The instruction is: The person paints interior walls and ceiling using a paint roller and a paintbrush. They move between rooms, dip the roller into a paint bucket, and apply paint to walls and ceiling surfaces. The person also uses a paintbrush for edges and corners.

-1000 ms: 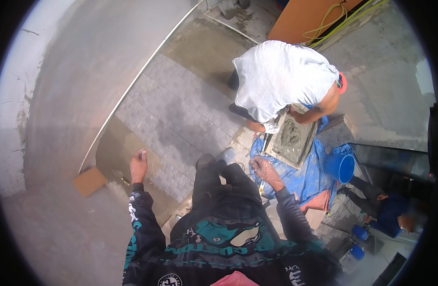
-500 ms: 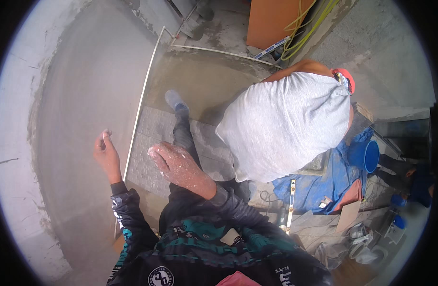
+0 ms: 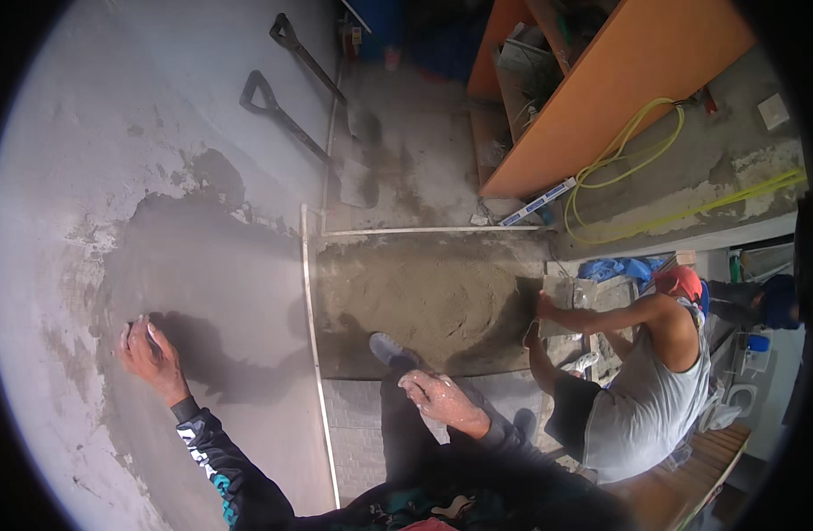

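My left hand [image 3: 151, 358] reaches out to the smooth grey plastered wall [image 3: 238, 301]. Its fingers are apart and slightly bent, and they seem to rest on the surface; nothing shows in them. White dust speckles my right hand [image 3: 442, 403], which is held in front of my body with the fingers curled closed. Whatever it may hold is hidden. Under it my shoe [image 3: 391, 348] stands at the border between grey patterned floor tiles [image 3: 353, 416] and a bed of damp sandy mortar [image 3: 406, 296].
A crouching co-worker [image 3: 645, 398] in a red cap has both hands at a square tile [image 3: 570, 301]. White strips [image 3: 316, 380] edge the mortar. Two shovels [image 3: 287, 119] lean on the wall. An orange cabinet [image 3: 601, 97], a yellow hose [image 3: 619, 150] and a spirit level [image 3: 537, 202] lie beyond.
My view has shifted forward, bringing shovels and cabinet into sight. My left hand has gone from a pinch to spread fingers at the wall. The co-worker now appears farther right.
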Tool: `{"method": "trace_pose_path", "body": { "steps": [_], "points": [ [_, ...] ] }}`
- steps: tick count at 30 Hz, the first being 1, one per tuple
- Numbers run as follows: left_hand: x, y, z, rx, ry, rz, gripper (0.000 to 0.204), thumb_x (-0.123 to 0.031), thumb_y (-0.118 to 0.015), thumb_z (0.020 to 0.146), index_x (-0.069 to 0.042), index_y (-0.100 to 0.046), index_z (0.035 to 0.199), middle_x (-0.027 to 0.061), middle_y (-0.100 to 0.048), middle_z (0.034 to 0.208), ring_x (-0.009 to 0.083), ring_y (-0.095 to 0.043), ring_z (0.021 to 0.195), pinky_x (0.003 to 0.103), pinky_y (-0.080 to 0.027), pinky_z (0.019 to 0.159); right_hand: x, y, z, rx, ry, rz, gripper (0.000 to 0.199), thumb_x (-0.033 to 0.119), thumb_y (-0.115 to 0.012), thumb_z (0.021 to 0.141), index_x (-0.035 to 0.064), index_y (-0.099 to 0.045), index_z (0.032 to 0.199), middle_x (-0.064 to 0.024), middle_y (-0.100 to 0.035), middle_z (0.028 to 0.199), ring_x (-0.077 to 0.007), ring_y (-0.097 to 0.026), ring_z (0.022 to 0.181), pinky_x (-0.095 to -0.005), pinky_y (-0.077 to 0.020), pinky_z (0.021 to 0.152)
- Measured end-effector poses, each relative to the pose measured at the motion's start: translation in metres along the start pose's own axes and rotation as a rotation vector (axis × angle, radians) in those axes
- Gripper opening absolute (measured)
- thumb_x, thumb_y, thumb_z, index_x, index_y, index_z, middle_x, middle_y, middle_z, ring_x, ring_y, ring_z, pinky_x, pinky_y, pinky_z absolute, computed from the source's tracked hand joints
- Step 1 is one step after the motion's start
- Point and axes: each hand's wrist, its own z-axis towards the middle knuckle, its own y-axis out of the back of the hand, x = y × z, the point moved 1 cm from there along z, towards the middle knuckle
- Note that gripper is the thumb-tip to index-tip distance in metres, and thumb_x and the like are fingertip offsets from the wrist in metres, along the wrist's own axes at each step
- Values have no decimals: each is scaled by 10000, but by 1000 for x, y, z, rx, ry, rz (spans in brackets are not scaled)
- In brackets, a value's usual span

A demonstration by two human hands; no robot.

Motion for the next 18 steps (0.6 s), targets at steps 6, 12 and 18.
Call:
{"method": "trace_pose_path", "body": {
  "steps": [6,12,18],
  "points": [
    [25,-9,5,60,73,107,149,-140,-647,964,-105,-706,1095,26,-701,1125,264,-606,1144,427,-451,980,81,43,88,-184,-89,-156,116,98,-575,965,16,-632,1025,-199,-681,944,-412,-655,905,-452,-521,776],
    [19,-13,18,118,166,124,133,-149,-632,977,-85,-708,1066,30,-704,1076,262,-592,1112,419,-438,958,97,129,185,-379,-324,-102,150,126,-559,990,-3,-634,986,-166,-673,768,-336,-688,725,-409,-524,689],
    [-65,-43,86,76,422,157,123,-142,-601,998,-66,-694,968,47,-680,941,258,-570,936,421,-426,871,37,219,369,-342,-169,-175,189,-7,-515,873,-16,-562,1055,-154,-613,747,-314,-664,722,-410,-511,664]
  ]
}}
